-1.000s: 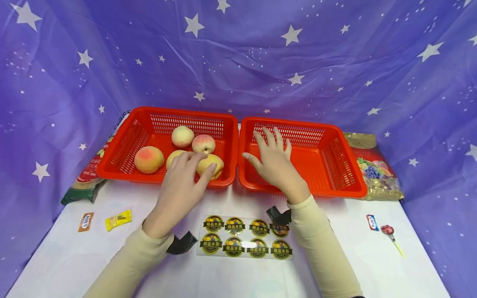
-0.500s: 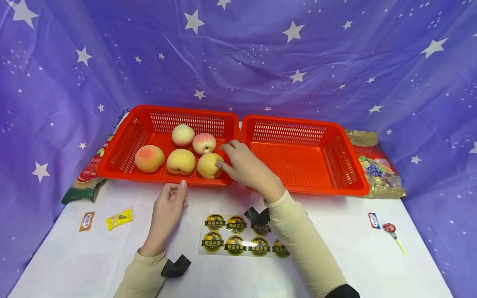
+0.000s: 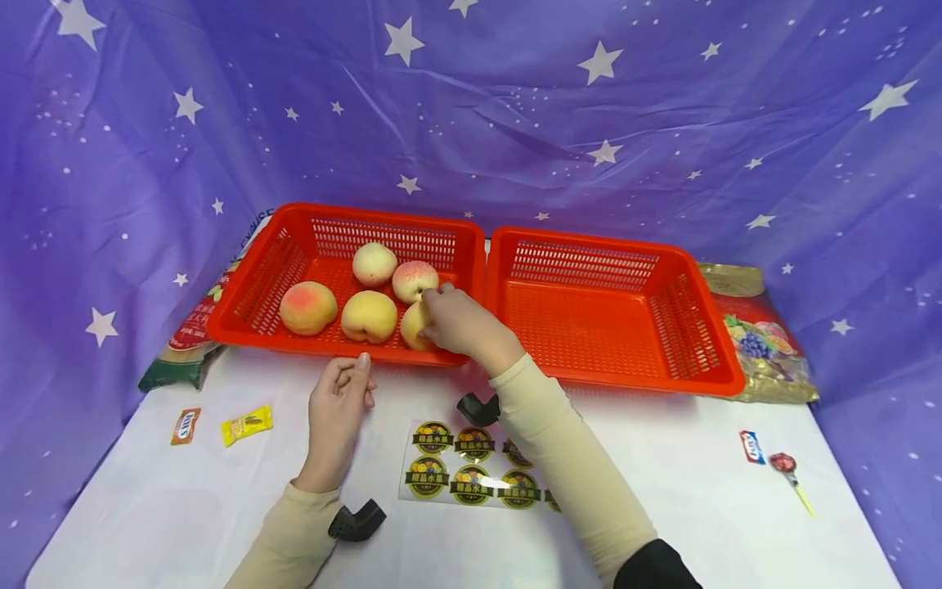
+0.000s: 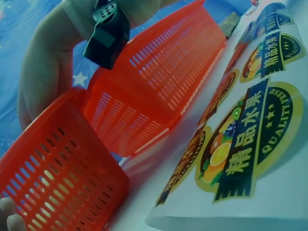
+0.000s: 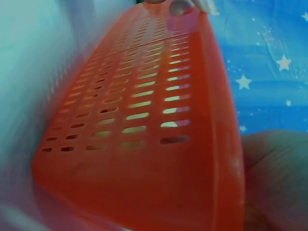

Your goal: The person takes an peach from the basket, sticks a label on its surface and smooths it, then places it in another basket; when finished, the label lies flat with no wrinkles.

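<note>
Starry purple backdrop [image 3: 508, 114]; at left basket [image 3: 383, 216]: right hand [image 3: 469, 325] fingers newly closed round front-right peach [image 3: 414, 327], pickup seemingly begun; left hand [image 3: 337, 413] at basket front, fingers loosely curled

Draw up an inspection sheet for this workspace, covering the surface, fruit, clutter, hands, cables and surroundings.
Surface: white table; sticker sheet on it, partly hidden by the right sleeve.
Job's things: five peaches in the left basket; no fruit seen in the right basket.
Clutter: orange sweet and yellow sweet to the left; blue-and-red sweet and lollipop to the right.
Hands: right hand grips the front right peach; left hand at the left basket's front rim, grip unclear.
Cables: nothing seen.
Surroundings: purple starred cloth behind; left bag and right bag by the baskets' outer ends.
</note>
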The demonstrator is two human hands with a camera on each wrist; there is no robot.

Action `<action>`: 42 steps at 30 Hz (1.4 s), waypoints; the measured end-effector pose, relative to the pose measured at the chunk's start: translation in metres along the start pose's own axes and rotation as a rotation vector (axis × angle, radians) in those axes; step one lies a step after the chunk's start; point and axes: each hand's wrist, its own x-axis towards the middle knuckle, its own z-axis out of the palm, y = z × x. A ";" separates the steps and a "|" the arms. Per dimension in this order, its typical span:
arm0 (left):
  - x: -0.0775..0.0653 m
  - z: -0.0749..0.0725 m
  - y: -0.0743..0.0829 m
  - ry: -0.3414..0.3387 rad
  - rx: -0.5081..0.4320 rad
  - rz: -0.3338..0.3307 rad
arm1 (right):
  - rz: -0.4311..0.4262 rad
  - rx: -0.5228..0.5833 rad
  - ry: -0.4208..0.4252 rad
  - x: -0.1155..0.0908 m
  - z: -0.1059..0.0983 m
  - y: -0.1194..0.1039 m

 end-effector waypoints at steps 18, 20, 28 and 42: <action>0.003 -0.003 -0.005 -0.005 0.017 0.019 | 0.052 -0.077 -0.129 0.013 0.008 -0.005; 0.002 -0.003 -0.006 -0.004 0.020 0.017 | 0.046 -0.081 -0.124 0.014 0.009 -0.004; 0.002 -0.003 -0.007 0.006 0.042 0.026 | -0.013 -0.084 -0.047 0.015 0.011 0.001; 0.003 -0.003 -0.008 -0.023 0.075 0.021 | -0.103 0.091 0.332 -0.025 -0.011 0.007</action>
